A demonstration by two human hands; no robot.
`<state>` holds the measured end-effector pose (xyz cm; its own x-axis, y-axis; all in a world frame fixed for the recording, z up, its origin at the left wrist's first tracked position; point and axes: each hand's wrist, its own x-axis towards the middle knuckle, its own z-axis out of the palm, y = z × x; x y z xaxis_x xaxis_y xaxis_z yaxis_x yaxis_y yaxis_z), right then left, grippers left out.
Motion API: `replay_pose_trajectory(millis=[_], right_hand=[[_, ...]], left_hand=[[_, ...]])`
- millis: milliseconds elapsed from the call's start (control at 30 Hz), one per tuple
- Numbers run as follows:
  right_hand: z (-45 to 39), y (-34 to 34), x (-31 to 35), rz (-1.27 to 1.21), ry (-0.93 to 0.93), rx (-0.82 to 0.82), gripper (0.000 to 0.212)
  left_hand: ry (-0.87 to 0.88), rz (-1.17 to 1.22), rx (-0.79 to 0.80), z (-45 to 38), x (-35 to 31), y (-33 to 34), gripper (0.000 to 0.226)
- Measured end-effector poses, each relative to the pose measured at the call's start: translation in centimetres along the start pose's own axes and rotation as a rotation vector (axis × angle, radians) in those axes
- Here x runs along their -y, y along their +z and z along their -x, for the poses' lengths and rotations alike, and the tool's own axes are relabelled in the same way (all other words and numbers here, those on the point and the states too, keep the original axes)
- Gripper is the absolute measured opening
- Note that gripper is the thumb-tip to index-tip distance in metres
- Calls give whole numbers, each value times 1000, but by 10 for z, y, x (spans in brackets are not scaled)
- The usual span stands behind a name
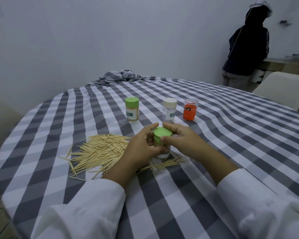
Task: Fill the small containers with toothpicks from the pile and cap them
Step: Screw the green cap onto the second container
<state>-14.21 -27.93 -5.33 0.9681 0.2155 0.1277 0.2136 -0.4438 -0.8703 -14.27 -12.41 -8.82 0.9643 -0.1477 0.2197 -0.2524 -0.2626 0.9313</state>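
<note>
- While curled fingers of the left hand [141, 145] grip the container [161, 149], the right hand [181, 140] pinches its green cap [162, 134].
- Container stands upright on the checked tablecloth [214, 152], touching the toothpick pile [100, 150].

Wooden toothpicks [100, 150], cloth tablecloth [214, 152]

Four containers stand on the table: one between the hands [162, 138] with a green cap, and three beyond them, a green-capped one [132, 109], a cream-capped one [169, 109] and an orange one [190, 109]. One toothpick pile [100, 150] lies left of the hands, too many to count.
</note>
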Motion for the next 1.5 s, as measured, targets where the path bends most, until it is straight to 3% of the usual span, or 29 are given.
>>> replay_pose_trajectory(millis=[300, 667, 800, 1000, 1300, 1500], right_hand=[[0, 14, -4, 67, -13, -156, 62], [3, 2, -5, -49, 56, -25, 69], [8, -16, -9, -243, 108, 63, 59], [1, -14, -6, -259, 140, 37, 48], [-49, -17, 0, -62, 224, -258, 50], [-93, -13, -10, -154, 313, -298, 66]], left_hand=[[17, -43, -4, 2, -1, 1, 78], [-26, 52, 7, 2, 1, 2, 82], [-45, 82, 0, 1, 0, 3, 83], [-52, -14, -67, -3, -5, 3, 83], [-77, -38, -256, -59, -21, -9, 79], [-106, -156, -334, -100, -16, -13, 77]])
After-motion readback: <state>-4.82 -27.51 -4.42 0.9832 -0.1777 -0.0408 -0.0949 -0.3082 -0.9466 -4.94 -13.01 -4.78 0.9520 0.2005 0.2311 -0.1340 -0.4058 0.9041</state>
